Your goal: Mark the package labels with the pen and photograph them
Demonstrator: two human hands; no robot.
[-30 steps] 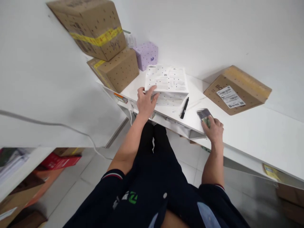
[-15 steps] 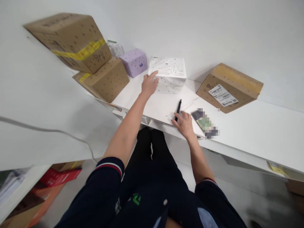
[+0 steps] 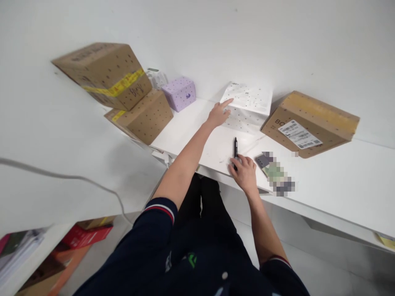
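Note:
My left hand [image 3: 219, 114] rests its outstretched fingers on the left side and top edge of a white dotted box [image 3: 256, 98], at the back of the white table. The hand is open, pressing against the box rather than wrapped round it. Close to the table's front edge, my right hand [image 3: 245, 170] has its thumb and fingers closed about the lower part of a black marker [image 3: 235, 144]. The marker's upper end points toward the white box. A phone-like item [image 3: 273, 172], partly pixelated, lies just right of my right hand.
Two brown cartons with yellow tape, an upper one [image 3: 114, 82] and a lower one [image 3: 151, 117], are stacked at left. Beside them sits a purple box [image 3: 179, 94]. A labelled brown carton [image 3: 311, 123] leans at right. A cable [image 3: 70, 177] hangs at the lower left.
The white box has slid right, away from the purple box and nearer the labelled carton, with my left hand moving along. The marker has turned slightly under my right hand. The view has shifted too.

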